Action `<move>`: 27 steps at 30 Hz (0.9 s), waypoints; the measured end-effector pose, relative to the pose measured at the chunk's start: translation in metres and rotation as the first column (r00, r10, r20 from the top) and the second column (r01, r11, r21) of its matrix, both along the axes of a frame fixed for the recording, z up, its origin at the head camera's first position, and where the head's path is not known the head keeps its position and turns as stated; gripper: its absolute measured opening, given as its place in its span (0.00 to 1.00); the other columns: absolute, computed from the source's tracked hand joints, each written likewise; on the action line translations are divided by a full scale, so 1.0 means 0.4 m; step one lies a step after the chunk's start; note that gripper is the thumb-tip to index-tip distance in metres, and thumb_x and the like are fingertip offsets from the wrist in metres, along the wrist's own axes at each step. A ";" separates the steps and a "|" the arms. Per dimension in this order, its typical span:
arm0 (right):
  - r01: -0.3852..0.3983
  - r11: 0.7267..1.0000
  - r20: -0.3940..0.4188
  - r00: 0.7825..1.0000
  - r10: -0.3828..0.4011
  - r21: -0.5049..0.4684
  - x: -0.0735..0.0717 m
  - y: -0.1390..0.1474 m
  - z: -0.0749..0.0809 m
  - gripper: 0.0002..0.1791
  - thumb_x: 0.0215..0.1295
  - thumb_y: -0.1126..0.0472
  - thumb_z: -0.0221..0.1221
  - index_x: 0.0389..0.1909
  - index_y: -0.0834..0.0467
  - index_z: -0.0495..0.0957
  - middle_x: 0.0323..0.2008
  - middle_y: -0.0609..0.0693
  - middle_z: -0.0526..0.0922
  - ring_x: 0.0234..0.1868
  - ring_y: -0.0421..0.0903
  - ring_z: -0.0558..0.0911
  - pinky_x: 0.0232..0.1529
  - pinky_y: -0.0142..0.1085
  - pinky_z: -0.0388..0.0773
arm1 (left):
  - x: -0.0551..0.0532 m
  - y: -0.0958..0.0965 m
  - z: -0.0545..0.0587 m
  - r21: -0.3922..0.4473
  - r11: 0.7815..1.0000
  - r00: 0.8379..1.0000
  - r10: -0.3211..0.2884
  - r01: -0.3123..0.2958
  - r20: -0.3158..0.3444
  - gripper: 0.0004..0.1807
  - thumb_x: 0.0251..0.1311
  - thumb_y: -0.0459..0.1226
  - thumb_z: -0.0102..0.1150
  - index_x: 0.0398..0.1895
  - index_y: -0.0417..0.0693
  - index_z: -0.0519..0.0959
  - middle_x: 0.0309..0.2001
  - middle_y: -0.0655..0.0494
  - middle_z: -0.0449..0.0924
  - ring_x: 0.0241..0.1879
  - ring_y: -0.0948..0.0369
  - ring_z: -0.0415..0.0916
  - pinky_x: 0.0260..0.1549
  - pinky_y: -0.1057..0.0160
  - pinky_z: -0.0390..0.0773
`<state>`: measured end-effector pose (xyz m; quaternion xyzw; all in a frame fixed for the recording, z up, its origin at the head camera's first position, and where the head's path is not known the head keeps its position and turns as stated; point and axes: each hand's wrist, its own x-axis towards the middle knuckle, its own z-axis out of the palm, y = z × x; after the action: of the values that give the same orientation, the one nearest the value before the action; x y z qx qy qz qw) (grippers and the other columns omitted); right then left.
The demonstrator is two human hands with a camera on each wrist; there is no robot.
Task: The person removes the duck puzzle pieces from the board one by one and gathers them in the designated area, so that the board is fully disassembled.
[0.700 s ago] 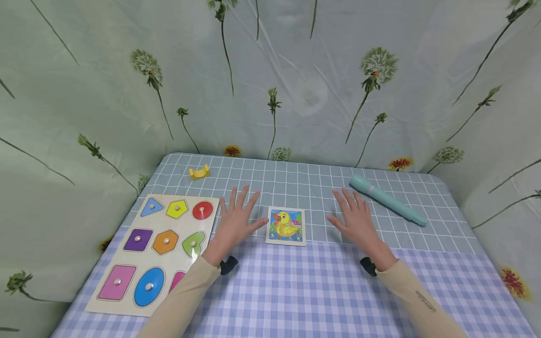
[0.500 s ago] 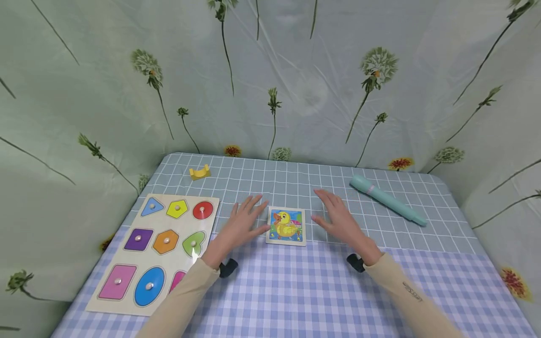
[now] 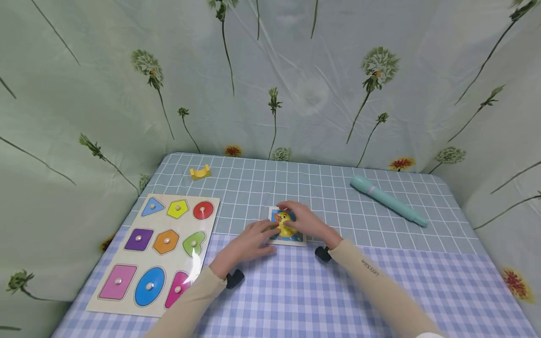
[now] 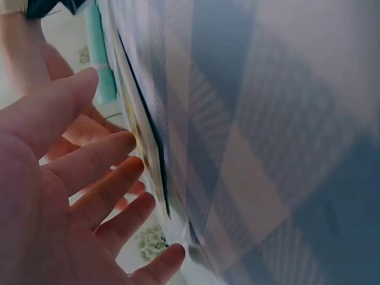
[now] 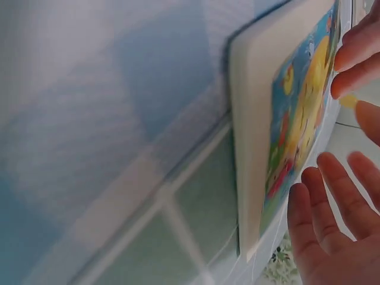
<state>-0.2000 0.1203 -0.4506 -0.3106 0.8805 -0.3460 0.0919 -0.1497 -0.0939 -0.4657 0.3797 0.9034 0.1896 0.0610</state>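
Checked cloth (image 3: pixel 291 291); duck puzzle (image 3: pixel 288 234): left hand (image 3: pixel 251 241) at 8 o'clock, right hand (image 3: pixel 312 221) at 3, both fingers-loose. Best pinch edges.

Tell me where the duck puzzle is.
In the head view, the duck puzzle lies on the table, between the shape board at left and the teal tube at upper right.

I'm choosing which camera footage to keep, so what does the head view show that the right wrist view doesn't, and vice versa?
Only the head view shows the knobbed shape board, the teal tube-shaped object and both beige sleeves.

Only the right wrist view shows the palm side of the right hand, and the pink patch on the duck tile, hidden behind that hand from above.

Both share that hand, the left hand, the duck tile, the checked cloth and the grid cloth.
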 end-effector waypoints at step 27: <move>0.066 0.997 0.062 0.996 -0.068 0.037 -0.052 -0.061 -0.021 0.22 0.50 0.79 0.55 0.49 0.67 0.78 0.42 0.56 0.76 0.41 0.50 0.75 0.45 0.40 0.74 | 0.007 0.037 0.027 -0.128 0.991 0.999 0.039 -0.038 0.006 0.28 0.63 0.43 0.59 0.64 0.39 0.71 0.65 0.45 0.66 0.65 0.49 0.62 0.62 0.52 0.63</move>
<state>-0.2209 0.0958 -0.4590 -0.2682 0.8931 -0.3430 0.1133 -0.1471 -0.0793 -0.4551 0.3568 0.9205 0.1343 0.0855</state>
